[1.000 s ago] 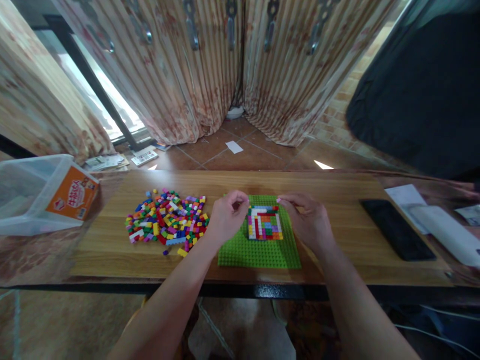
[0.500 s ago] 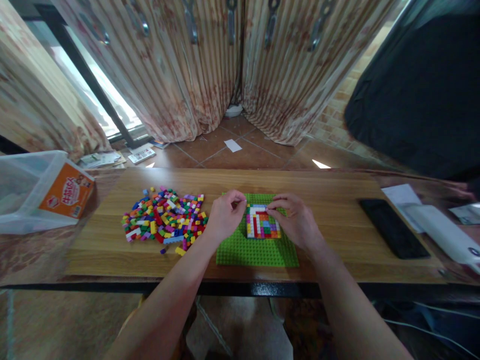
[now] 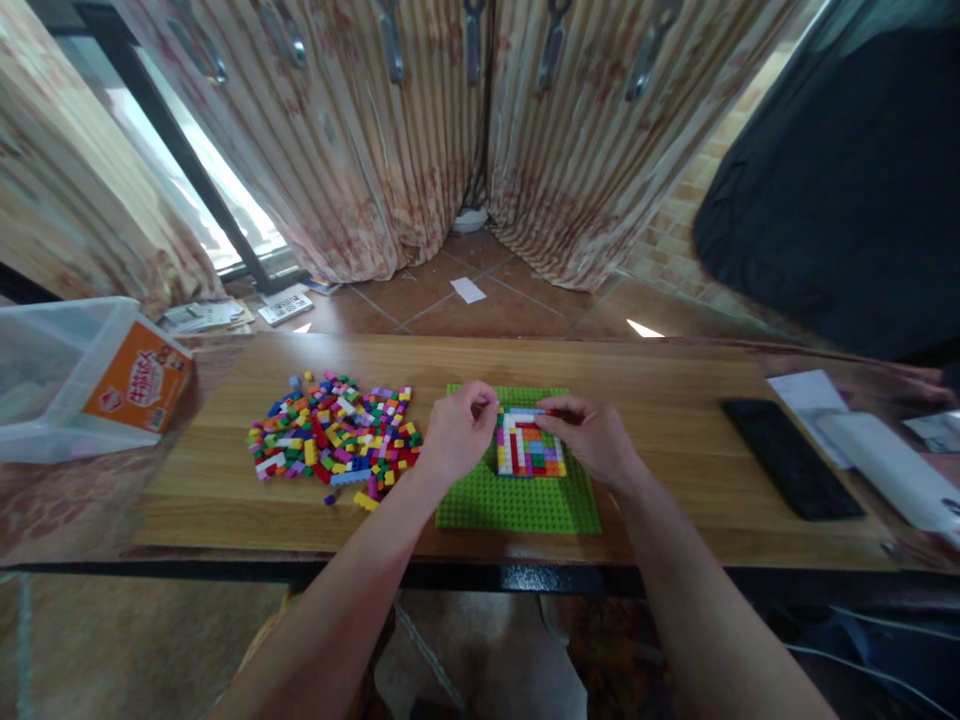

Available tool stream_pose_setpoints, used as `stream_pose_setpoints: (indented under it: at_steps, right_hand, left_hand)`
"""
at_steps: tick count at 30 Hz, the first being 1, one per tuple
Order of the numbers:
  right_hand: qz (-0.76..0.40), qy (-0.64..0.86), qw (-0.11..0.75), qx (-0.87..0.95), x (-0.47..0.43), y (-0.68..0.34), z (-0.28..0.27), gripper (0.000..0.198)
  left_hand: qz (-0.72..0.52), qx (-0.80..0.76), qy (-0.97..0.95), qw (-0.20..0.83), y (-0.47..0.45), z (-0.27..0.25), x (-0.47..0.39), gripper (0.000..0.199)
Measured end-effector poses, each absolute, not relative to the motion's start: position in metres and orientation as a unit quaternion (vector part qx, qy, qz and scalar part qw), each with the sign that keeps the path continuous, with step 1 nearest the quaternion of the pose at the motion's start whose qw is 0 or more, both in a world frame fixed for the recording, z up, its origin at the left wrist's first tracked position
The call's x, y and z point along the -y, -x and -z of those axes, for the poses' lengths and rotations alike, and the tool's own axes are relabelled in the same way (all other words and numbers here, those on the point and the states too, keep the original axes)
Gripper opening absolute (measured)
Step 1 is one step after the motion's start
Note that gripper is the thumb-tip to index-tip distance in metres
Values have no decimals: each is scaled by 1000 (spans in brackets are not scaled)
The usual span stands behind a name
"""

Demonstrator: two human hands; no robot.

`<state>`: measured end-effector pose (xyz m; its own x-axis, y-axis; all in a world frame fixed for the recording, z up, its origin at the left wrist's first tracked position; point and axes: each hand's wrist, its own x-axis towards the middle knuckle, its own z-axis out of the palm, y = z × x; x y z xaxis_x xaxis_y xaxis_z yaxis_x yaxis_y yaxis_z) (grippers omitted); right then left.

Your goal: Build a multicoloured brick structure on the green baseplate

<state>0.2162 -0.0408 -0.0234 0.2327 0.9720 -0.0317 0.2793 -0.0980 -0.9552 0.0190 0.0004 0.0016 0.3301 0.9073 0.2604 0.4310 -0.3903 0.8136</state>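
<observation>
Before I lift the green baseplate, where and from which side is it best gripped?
Probably take the green baseplate by its left and right edges, close to the near corners, coming from the near side. It lies flat on the wooden table, and the patch of bricks on it sits closer to the far edge, so the near strip shows bare studs.

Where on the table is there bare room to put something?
Bare wood shows between the right hand and the phone, and left of the brick pile. The near part of the green plate is free too. It's crowded at the pile and the built square, with the left hand between them.
</observation>
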Motion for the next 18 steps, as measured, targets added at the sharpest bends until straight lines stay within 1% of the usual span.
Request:
stream_pose_setpoints:
  at_steps: [6,13,16,18]
  right_hand:
    - [-387,629,474,480,41,-212,19,30]
    - [-402,617,476,481,43,-212,13,31]
    - [-375,614,507,475,43,-212,11,28]
    - [-321,623,516,493,44,-211,8,24]
  left_hand:
    - [-369,-451,-751,309,-20,-2,2,7]
    - [-384,-432,-739,347,-17,-1,-3,7]
    - [-399,-422,-714,391,-18,0,-3,6]
    - [-408,-411,-701,417,-19,0,-2,6]
